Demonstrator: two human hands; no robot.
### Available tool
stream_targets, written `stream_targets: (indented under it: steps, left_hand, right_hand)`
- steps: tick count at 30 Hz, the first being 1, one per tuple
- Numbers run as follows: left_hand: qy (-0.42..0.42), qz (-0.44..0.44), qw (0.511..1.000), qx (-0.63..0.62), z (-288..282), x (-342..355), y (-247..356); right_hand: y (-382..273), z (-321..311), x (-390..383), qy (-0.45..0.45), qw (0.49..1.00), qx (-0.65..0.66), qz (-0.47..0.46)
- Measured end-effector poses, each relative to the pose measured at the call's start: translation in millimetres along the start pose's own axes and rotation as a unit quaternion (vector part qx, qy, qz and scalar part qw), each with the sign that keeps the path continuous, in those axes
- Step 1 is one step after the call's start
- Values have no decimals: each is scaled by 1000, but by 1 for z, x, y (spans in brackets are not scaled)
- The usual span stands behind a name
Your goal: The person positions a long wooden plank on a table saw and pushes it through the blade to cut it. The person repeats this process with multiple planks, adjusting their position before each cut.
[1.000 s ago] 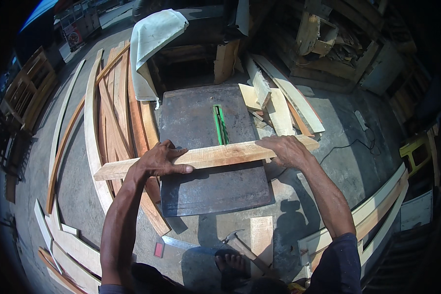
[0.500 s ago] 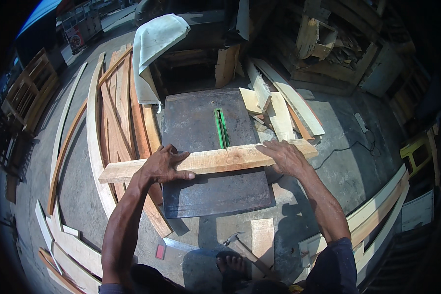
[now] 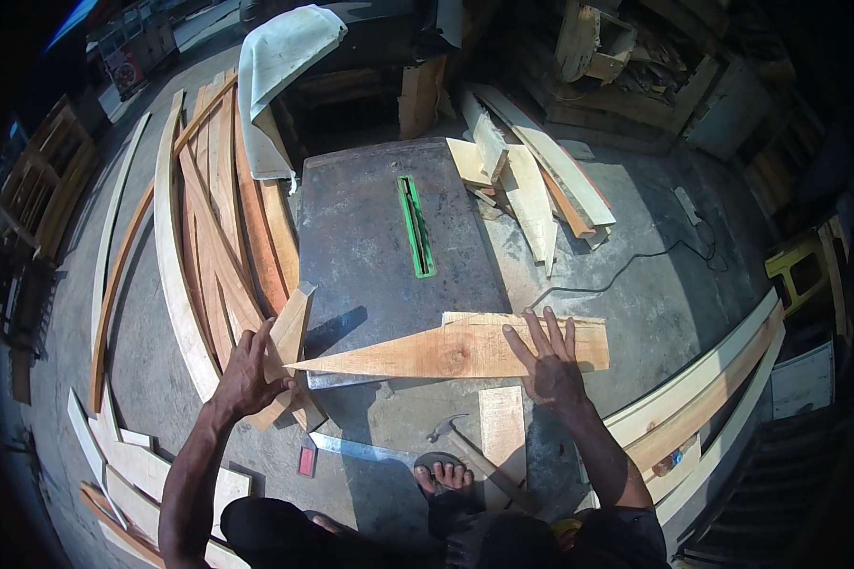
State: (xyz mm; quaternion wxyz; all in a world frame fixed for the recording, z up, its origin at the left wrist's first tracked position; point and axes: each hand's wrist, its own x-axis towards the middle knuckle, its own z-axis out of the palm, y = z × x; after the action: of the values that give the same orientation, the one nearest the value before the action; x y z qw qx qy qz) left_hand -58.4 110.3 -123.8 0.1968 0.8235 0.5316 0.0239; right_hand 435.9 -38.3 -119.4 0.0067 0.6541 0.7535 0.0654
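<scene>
A light wooden board [image 3: 427, 353] lies across the near edge of the dark metal saw table [image 3: 365, 223]. Its left end tapers to a long point, and its upper edge has a step. My right hand [image 3: 552, 365] rests on the board's wide right part, fingers spread flat. Near the pointed tip is my left hand [image 3: 247, 379], with fingers stretched and thumb apart. Beside its fingers a short wooden piece [image 3: 294, 318] leans at the table's left corner; whether the hand touches it I cannot tell. A green-rimmed slot [image 3: 416, 228] runs through the tabletop.
Long planks [image 3: 213, 199] lie left of the table, with boards and offcuts [image 3: 527, 194] at its far right. Near my feet are a hammer [image 3: 479, 455], a metal strip [image 3: 365, 449] and a short board [image 3: 501, 427]. A cable [image 3: 626, 261] crosses the floor at right.
The board has moved nearer me and now shows a tapered left end. A separate short piece appears by my left hand. That hand has come off the board; my right hand has shifted nearer.
</scene>
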Motion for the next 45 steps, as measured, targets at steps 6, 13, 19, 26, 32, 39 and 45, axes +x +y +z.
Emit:
stream_targets:
  steps: [6, 13, 19, 26, 32, 39, 45]
  left_hand:
    - [248, -122, 960, 43, 10, -60, -94]
    - [130, 41, 990, -48, 13, -66, 32]
    - [39, 44, 998, 10, 38, -5, 129]
    - [2, 16, 999, 31, 47, 35, 133]
    - [37, 4, 999, -39, 45, 60, 143]
    - [27, 9, 997, -68, 46, 75, 157]
    - [33, 21, 997, -71, 43, 102, 153]
  right_hand:
    - [-25, -31, -8, 16, 997, 69, -42]
    - [-167, -33, -35, -12, 980, 179, 91]
    - [-172, -26, -27, 7, 945, 326, 40]
    - [-182, -5, -73, -201, 540, 813, 87]
    - [-184, 6, -52, -108, 591, 798, 42]
    - [-187, 9, -22, -22, 596, 799, 75]
    - [-184, 11, -1, -4, 585, 804, 108]
